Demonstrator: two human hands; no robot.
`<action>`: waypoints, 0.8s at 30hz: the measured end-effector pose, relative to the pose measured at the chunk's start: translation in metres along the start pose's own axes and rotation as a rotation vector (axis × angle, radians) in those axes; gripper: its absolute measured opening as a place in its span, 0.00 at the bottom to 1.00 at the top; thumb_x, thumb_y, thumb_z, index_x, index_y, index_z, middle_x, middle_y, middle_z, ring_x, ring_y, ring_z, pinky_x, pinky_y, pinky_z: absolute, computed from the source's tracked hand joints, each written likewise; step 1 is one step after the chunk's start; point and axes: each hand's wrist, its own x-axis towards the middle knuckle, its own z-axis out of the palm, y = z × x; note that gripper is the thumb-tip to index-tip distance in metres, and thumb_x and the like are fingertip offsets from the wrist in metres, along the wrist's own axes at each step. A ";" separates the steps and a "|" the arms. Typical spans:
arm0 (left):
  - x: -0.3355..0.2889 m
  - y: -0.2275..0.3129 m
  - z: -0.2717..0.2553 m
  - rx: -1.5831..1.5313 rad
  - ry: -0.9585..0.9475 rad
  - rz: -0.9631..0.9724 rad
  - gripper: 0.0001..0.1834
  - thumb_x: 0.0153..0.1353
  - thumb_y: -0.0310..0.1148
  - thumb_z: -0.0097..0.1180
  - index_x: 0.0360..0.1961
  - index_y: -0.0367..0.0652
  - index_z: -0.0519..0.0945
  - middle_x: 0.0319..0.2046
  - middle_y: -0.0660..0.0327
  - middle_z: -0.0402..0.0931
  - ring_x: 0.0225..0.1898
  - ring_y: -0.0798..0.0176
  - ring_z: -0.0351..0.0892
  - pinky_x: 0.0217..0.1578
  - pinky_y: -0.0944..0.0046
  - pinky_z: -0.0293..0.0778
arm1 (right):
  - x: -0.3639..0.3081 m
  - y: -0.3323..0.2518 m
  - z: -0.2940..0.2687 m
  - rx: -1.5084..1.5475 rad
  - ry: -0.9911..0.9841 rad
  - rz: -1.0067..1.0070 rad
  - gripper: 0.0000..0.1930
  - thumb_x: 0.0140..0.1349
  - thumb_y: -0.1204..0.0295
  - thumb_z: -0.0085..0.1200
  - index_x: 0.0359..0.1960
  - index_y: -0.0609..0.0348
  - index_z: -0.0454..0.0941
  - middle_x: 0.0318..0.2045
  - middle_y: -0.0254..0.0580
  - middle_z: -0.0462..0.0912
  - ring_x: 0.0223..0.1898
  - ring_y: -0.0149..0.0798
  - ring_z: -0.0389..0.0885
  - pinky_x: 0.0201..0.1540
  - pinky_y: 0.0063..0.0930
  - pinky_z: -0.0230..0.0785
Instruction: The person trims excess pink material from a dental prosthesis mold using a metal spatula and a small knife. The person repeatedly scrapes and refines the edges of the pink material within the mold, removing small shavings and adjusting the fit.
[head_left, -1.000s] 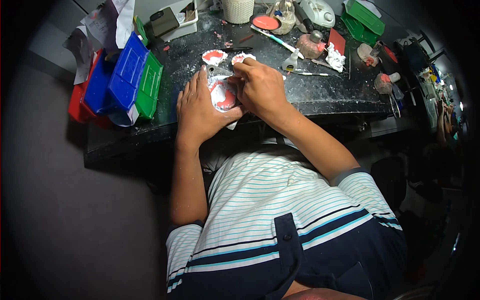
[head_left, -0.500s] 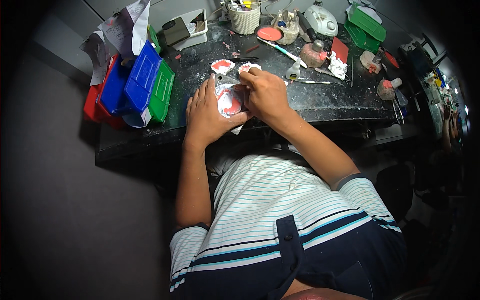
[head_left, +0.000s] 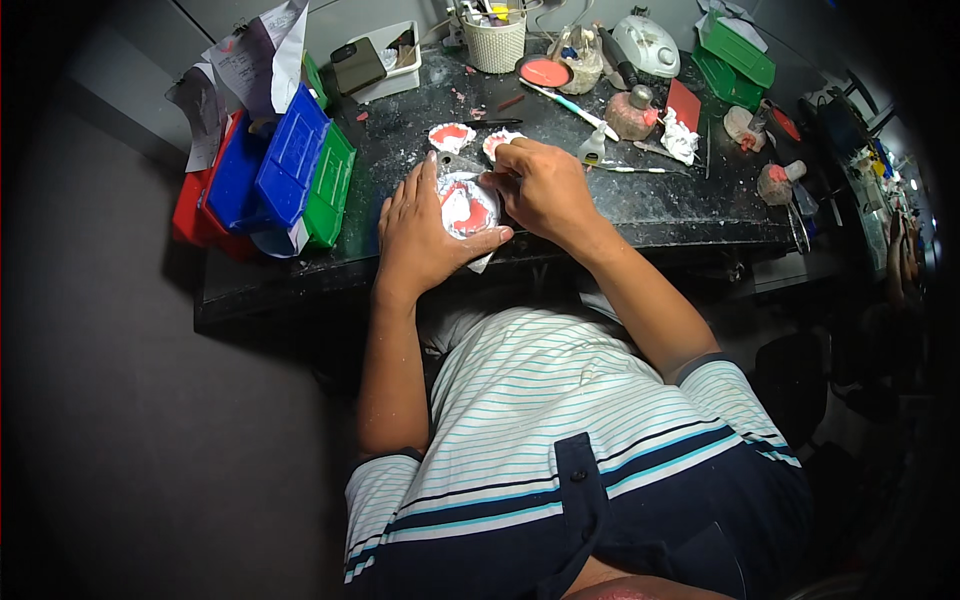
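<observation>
A round metal dental flask [head_left: 489,205] filled with white plaster and a pink curved shape lies at the desk's near edge. My left hand [head_left: 412,238] grips its left side, fingers stretched along it and the thumb across the near rim. At the flask's right side, my right hand [head_left: 550,192] is closed with curled fingers; whatever it pinches is hidden. Just beyond the hands sit two white plaster dental models with pink on them, the left model [head_left: 452,136] in full view and the right model [head_left: 497,144] partly covered by my right hand.
Blue, red and green bins [head_left: 290,165] with papers stand at the left. Behind are a white tray [head_left: 400,75] with a phone and a woven cup [head_left: 494,48]. To the right lie a toothbrush-like tool [head_left: 570,103], a small bottle [head_left: 593,147], crumpled tissue [head_left: 680,138] and a glass burner [head_left: 631,115].
My right hand has drawn back slightly to the right, baring more of the flask's metal rim. Less white shows along the flask's right side. My left hand keeps its hold.
</observation>
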 end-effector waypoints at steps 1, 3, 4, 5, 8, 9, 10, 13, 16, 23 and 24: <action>0.000 0.000 0.000 0.000 -0.001 -0.002 0.75 0.41 0.73 0.79 0.78 0.28 0.62 0.75 0.37 0.67 0.76 0.36 0.68 0.75 0.38 0.61 | 0.001 0.001 0.000 -0.014 -0.003 -0.022 0.12 0.63 0.63 0.70 0.30 0.57 0.83 0.32 0.45 0.86 0.35 0.57 0.87 0.38 0.50 0.78; 0.000 -0.002 0.000 0.006 0.008 0.010 0.75 0.42 0.73 0.79 0.78 0.28 0.62 0.75 0.37 0.68 0.75 0.36 0.68 0.75 0.38 0.61 | 0.004 0.000 0.001 -0.030 -0.009 -0.041 0.12 0.63 0.63 0.70 0.30 0.57 0.83 0.32 0.45 0.86 0.35 0.57 0.87 0.37 0.50 0.78; 0.000 -0.002 0.000 0.005 0.006 0.009 0.75 0.42 0.73 0.79 0.78 0.28 0.62 0.75 0.37 0.68 0.75 0.36 0.68 0.75 0.38 0.61 | 0.005 0.000 0.001 -0.034 -0.021 -0.037 0.12 0.63 0.63 0.70 0.31 0.57 0.83 0.32 0.45 0.86 0.35 0.57 0.87 0.37 0.50 0.78; 0.000 -0.001 -0.001 0.007 0.005 0.009 0.75 0.42 0.73 0.79 0.78 0.28 0.62 0.75 0.37 0.68 0.75 0.36 0.68 0.75 0.38 0.61 | 0.006 -0.001 0.002 -0.039 -0.031 -0.032 0.11 0.63 0.64 0.70 0.32 0.57 0.83 0.33 0.45 0.86 0.35 0.57 0.87 0.37 0.50 0.78; 0.001 -0.003 0.000 0.012 0.006 0.017 0.75 0.42 0.73 0.79 0.78 0.28 0.62 0.74 0.37 0.68 0.75 0.36 0.69 0.75 0.38 0.62 | 0.003 0.000 0.007 -0.068 -0.004 -0.023 0.10 0.63 0.64 0.70 0.34 0.56 0.85 0.33 0.45 0.86 0.35 0.57 0.88 0.37 0.50 0.78; 0.001 -0.003 0.001 0.016 0.009 0.025 0.74 0.42 0.72 0.80 0.78 0.28 0.62 0.74 0.37 0.68 0.75 0.37 0.69 0.75 0.38 0.62 | 0.001 -0.003 0.010 -0.068 -0.006 -0.022 0.10 0.63 0.64 0.70 0.34 0.56 0.85 0.33 0.45 0.86 0.35 0.57 0.88 0.37 0.50 0.78; 0.002 -0.004 0.002 0.015 0.009 0.026 0.74 0.42 0.72 0.80 0.78 0.28 0.62 0.74 0.37 0.68 0.75 0.37 0.69 0.75 0.38 0.62 | -0.001 -0.007 0.013 -0.076 0.047 -0.009 0.09 0.63 0.64 0.69 0.35 0.55 0.85 0.34 0.45 0.86 0.35 0.57 0.88 0.37 0.50 0.79; 0.003 -0.007 0.003 0.037 0.016 0.038 0.72 0.43 0.68 0.80 0.78 0.28 0.62 0.74 0.39 0.68 0.74 0.38 0.70 0.74 0.38 0.64 | -0.002 -0.009 0.023 -0.093 0.122 0.024 0.08 0.63 0.65 0.68 0.36 0.55 0.86 0.34 0.45 0.87 0.35 0.56 0.88 0.38 0.50 0.79; 0.003 -0.006 0.002 0.033 0.009 0.033 0.73 0.43 0.70 0.80 0.78 0.28 0.62 0.74 0.39 0.68 0.74 0.37 0.69 0.74 0.38 0.64 | 0.001 -0.008 0.026 -0.098 0.145 0.043 0.08 0.63 0.65 0.68 0.37 0.55 0.87 0.35 0.46 0.87 0.36 0.56 0.89 0.38 0.50 0.79; 0.001 -0.002 0.000 -0.004 -0.008 0.002 0.77 0.40 0.72 0.81 0.79 0.27 0.60 0.75 0.37 0.68 0.75 0.36 0.68 0.75 0.38 0.61 | 0.002 -0.005 0.003 0.018 -0.017 0.053 0.11 0.64 0.64 0.69 0.33 0.59 0.83 0.34 0.48 0.86 0.37 0.58 0.87 0.40 0.53 0.77; 0.000 -0.001 0.000 -0.004 -0.008 0.001 0.77 0.40 0.72 0.81 0.79 0.27 0.60 0.75 0.37 0.68 0.75 0.36 0.68 0.75 0.38 0.61 | 0.003 -0.004 0.002 0.018 -0.019 0.053 0.11 0.64 0.64 0.69 0.33 0.59 0.83 0.34 0.48 0.86 0.37 0.58 0.87 0.40 0.53 0.77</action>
